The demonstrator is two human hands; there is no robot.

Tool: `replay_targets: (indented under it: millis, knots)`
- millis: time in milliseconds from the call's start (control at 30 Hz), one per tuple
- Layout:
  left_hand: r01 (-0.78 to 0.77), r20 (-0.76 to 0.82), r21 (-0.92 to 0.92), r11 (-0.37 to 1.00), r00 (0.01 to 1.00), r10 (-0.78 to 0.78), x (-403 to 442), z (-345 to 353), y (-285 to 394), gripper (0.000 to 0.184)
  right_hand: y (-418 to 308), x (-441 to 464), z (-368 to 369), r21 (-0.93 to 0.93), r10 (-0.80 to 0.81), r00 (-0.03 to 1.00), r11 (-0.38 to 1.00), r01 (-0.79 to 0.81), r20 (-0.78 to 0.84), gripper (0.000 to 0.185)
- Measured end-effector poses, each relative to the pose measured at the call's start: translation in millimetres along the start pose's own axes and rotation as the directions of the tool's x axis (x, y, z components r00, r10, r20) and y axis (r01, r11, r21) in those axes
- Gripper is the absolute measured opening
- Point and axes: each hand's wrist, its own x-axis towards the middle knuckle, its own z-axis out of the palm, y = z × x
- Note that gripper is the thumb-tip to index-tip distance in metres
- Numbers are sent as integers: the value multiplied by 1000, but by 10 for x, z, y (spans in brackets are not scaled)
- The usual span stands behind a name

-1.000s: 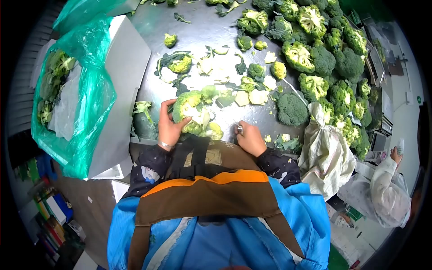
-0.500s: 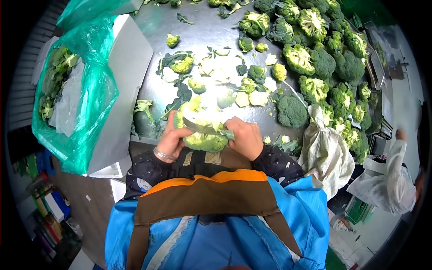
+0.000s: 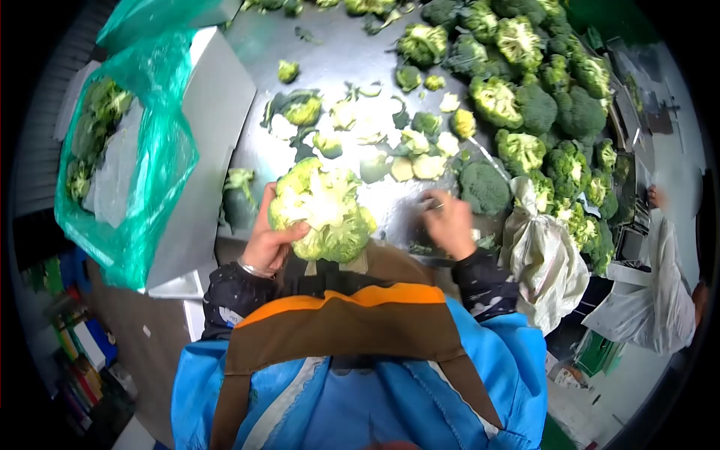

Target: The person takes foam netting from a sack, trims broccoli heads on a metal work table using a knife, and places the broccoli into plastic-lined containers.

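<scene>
My left hand (image 3: pixel 268 241) is closed round the side of a broccoli head (image 3: pixel 322 217), its thumb on the pale cut underside, which faces up. This head is held at the table's near edge, in front of my body. To its right, apart from it, my right hand (image 3: pixel 451 229) has its fingers curled round the knife, whose blade is smeared by motion. Just beyond my right hand lies a dark green broccoli head (image 3: pixel 484 187). Trimmed stem pieces (image 3: pixel 427 166) and leaves are scattered on the metal table (image 3: pixel 345 56) ahead of both hands.
A big pile of broccoli (image 3: pixel 536 105) covers the table's right side. On the left stands a white box (image 3: pixel 214 90) lined with a green plastic bag (image 3: pixel 169 142), with broccoli inside. A whitish sack (image 3: pixel 544 259) hangs at the right front. Another person's arm (image 3: pixel 660 225) shows at far right.
My right hand has moved right, taking the knife away from the broccoli head. My left hand has turned the head so more of its cut underside shows.
</scene>
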Motion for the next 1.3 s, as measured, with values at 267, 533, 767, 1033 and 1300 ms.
replay_targets:
  millis: [267, 533, 767, 1033, 1300]
  knots:
    - [-11, 328, 170, 985, 943, -46, 221, 650, 149, 79, -295, 190, 295, 928, 58, 950, -237, -287, 308, 58]
    - [202, 327, 217, 955, 906, -267, 293, 524, 134, 69, 739, 486, -1410, 899, 410, 890, -286, 333, -199, 31]
    - [233, 187, 307, 923, 936, -299, 249, 242, -104, 35, 2406, 507, -2676, 862, 709, 576, 91, 499, -408, 15]
    - [231, 78, 322, 918, 960, -269, 284, 158, -238, 27, 632, 868, -1242, 632, 446, 885, 727, -270, -134, 47]
    - [-86, 14, 853, 515, 990, 142, 567, 96, -432, 23, 882, 1643, -212, -239, 379, 925, 896, -374, -29, 85]
